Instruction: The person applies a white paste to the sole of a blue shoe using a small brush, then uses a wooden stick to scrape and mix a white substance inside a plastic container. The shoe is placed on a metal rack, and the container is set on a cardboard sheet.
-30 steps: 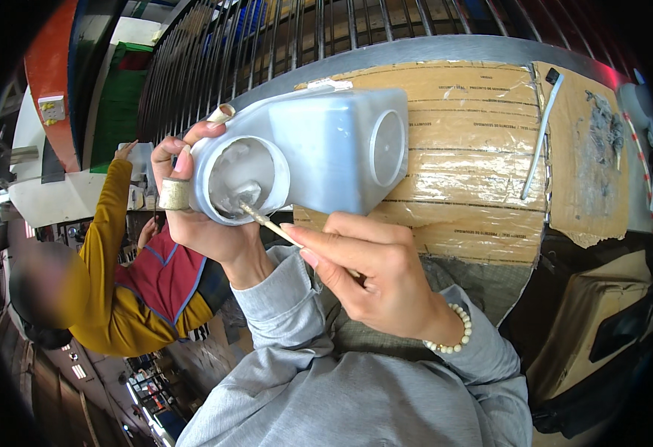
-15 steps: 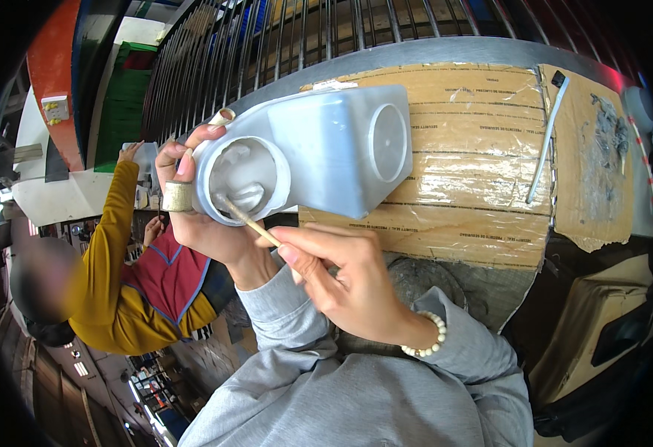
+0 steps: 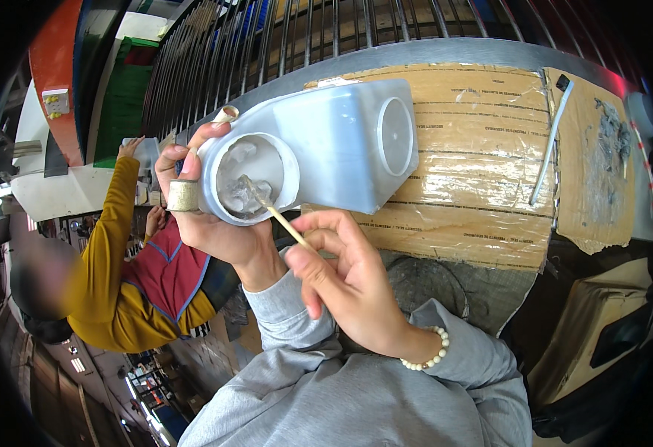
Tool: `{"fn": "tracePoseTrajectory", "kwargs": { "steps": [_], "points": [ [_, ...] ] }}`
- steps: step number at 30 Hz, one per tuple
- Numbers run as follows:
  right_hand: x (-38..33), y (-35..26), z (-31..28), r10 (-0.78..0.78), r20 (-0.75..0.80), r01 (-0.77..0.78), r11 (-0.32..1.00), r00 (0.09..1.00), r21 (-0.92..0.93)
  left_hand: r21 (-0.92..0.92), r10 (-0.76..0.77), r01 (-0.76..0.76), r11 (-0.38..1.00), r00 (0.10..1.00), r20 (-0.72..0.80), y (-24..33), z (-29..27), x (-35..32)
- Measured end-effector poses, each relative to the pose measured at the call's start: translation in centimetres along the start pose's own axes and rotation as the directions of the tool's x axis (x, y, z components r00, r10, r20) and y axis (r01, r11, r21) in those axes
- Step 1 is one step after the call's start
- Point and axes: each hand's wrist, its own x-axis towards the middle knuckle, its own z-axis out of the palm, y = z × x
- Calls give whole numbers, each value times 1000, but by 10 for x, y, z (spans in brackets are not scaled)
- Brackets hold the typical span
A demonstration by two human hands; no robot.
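Note:
My left hand (image 3: pixel 226 242) grips a pale blue-grey translucent plastic container (image 3: pixel 334 141) by its round neck, holding it tilted above the bench. Tan bands (image 3: pixel 183 195) wrap two of its fingers. The wide opening faces me, and a greyish, wet-looking mass (image 3: pixel 243 197) shows inside; what it is I cannot tell. A thin wooden stick (image 3: pixel 285 226) is pinched between the thumb and fingers of my right hand (image 3: pixel 349 287). Its far tip reaches through the opening into that mass. A round disc-shaped face (image 3: pixel 395 138) marks the container's right end.
Cardboard covered with shiny tape (image 3: pixel 483 164) lies on the bench, bordered by a metal edge and bars (image 3: pixel 356 30) beyond. A light-blue rod (image 3: pixel 552 141) rests at its right, beside a cardboard piece with dark smears (image 3: pixel 594 164). A co-worker in mustard sleeves (image 3: pixel 114 276) is at left.
The stick's tip has shifted from the opening's lower left edge toward its middle. My right hand has moved slightly right and turned. The container has tipped a little.

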Motion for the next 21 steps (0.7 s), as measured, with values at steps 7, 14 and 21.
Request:
{"fn": "tracePoseTrajectory", "kwargs": {
  "steps": [7,14,21],
  "points": [
    [7,-6,-6,-80,55,90,972,995,-215,88,34,-33,996,999,-6,0,4,-1],
    [17,-8,-12,139,241,-159,985,960,64,173,62,-57,983,998,-23,-1,6,-1],
    [14,0,-3,-103,56,106,992,993,-70,51,71,-72,996,997,24,-3,7,-2]
  ]
}}
